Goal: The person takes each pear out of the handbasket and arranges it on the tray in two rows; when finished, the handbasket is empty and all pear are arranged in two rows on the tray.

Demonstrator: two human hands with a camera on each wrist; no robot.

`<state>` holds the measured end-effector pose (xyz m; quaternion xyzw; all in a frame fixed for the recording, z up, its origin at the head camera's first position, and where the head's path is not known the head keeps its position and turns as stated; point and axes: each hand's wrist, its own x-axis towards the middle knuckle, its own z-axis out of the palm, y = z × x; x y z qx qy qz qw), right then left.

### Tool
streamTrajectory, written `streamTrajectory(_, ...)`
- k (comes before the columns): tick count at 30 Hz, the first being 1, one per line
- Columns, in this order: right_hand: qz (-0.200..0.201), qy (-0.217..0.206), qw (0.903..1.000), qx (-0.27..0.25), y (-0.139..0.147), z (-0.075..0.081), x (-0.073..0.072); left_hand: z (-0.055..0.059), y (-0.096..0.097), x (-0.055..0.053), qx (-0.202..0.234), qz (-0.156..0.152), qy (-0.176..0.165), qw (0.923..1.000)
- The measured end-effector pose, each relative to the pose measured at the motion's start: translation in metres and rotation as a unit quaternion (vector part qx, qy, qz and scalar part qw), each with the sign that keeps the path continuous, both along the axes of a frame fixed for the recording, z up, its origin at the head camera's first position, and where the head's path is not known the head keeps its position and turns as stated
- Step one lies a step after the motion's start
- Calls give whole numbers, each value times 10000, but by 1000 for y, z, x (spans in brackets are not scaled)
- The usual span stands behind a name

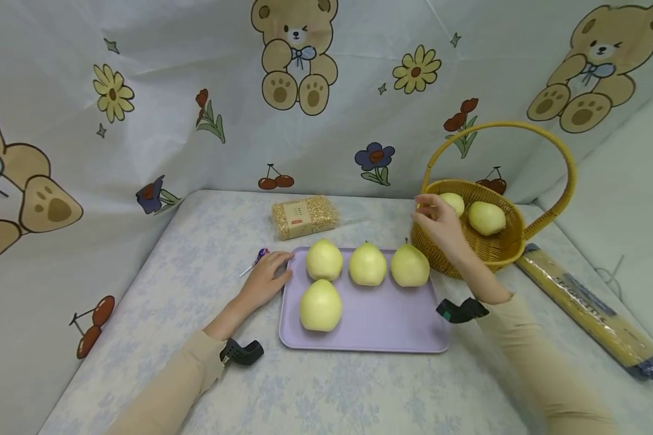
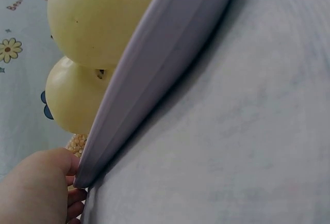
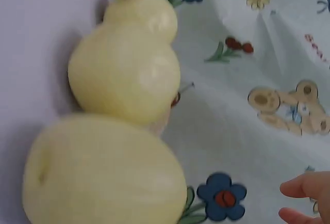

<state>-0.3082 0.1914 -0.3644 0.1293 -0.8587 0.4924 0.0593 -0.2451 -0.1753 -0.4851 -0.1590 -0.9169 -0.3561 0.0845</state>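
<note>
A lilac tray (image 1: pixel 381 323) on the table bears several pale yellow pears: a back row with a left pear (image 1: pixel 324 260), a middle pear (image 1: pixel 367 264) and a right pear (image 1: pixel 410 266), plus a front pear (image 1: pixel 320 306). My left hand (image 1: pixel 263 281) holds the tray's back left corner, thumb and fingers at its rim (image 2: pixel 111 108). Over the left rim of a yellow wicker basket (image 1: pixel 508 244) hovers my right hand (image 1: pixel 443 223), fingers bent and nothing visible between them. The basket contains two pears, one (image 1: pixel 487 218) in plain view and another (image 1: pixel 453 204) partly behind the hand.
Behind the tray lies a clear bag of grains (image 1: pixel 305 217). A wrapped lollipop (image 1: pixel 260 255) is beside my left hand. Right of the basket, a long yellow package (image 1: pixel 593 311) runs along the table. The basket's tall handle (image 1: pixel 568 166) arches up against the printed cloth backdrop.
</note>
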Motion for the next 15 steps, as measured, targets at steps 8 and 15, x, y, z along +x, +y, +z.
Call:
streamTrajectory(8, -838, -524, 9941, 448, 47, -1, -58, 0, -3, 2, 62, 29, -17, 10000)
streamTrajectory(15, -809, -905, 9890, 844, 72, -9, -82, -2, -1, -1, 61, 6, 35, 10000)
